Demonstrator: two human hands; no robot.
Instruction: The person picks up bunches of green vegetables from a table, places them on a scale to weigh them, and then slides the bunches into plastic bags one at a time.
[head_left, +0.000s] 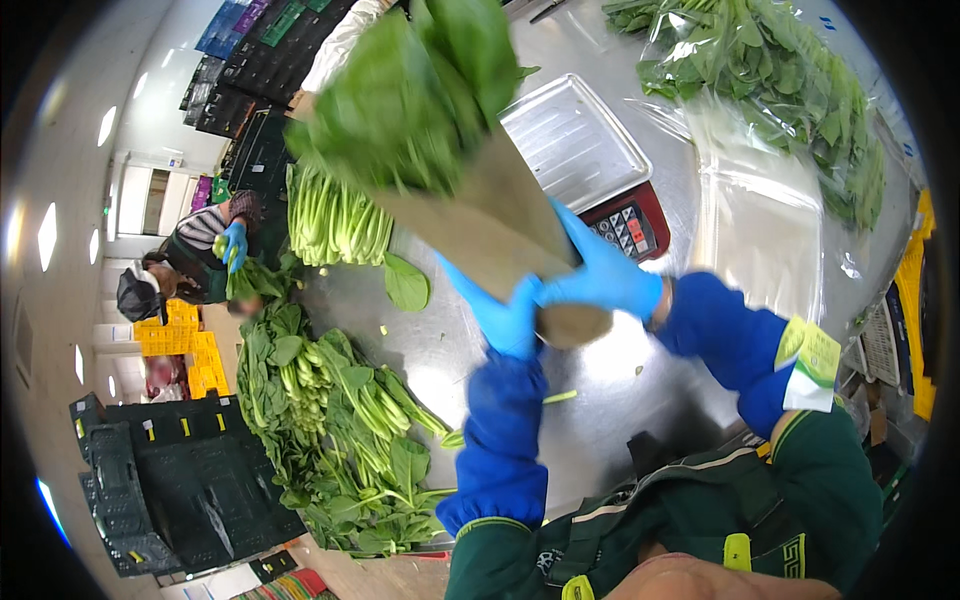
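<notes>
My left hand (504, 316), in a blue glove, grips the lower left side of a brownish tapered sleeve (487, 210); its material is unclear. My right hand (611, 274), gloved in the same blue, clasps the lower right side of it. Broad green leaves (412, 105) of a leafy vegetable fan out of the sleeve's wide upper end, blurred by motion. Its narrow rounded end (576, 324) shows below my hands. The bundle is held over a metal worktable (442, 352) and hides part of it. On my right cuff sits a green-and-white label (811, 364) bearing writing.
A weighing scale with a metal tray (577, 142) and red keypad (630, 225) stands beyond my right hand. Clear plastic bags (757, 225) and bagged greens (795, 105) lie right. Loose greens (337, 420) and upright stalks (334, 214) lie left. A co-worker (199, 247) holds greens; dark crates (187, 472) stand nearby.
</notes>
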